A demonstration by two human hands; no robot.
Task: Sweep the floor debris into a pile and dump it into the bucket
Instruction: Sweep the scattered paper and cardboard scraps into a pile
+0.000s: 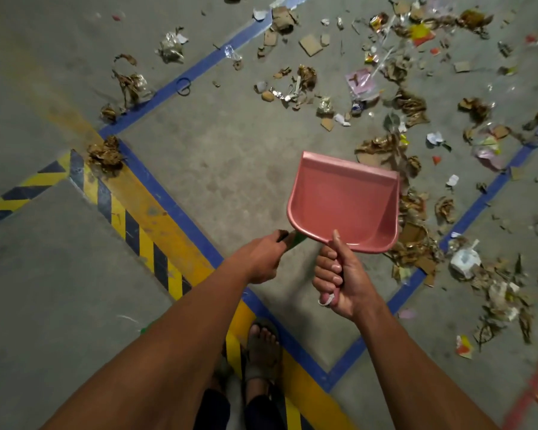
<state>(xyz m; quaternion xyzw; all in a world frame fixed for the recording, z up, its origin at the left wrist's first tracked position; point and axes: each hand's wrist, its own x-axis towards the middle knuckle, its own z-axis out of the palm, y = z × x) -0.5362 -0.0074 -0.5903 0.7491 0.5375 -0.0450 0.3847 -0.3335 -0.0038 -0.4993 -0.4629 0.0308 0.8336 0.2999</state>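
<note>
A pink dustpan (345, 201) hangs above the concrete floor, empty, its mouth pointing away from me. My right hand (339, 274) grips its handle with the thumb up along the stem. My left hand (263, 257) grips a green-handled tool (294, 238), most of it hidden under the hand and behind the pan. Floor debris (407, 209) of brown paper scraps, cardboard bits and wrappers lies scattered right of and beyond the pan. No bucket is in view.
Blue tape lines (180, 209) mark a square on the floor, with a yellow stripe and black-yellow hazard tape (131, 225) at the left. More crumpled scraps (104, 155) sit on the tape corner. My sandalled foot (263, 346) stands at the bottom centre.
</note>
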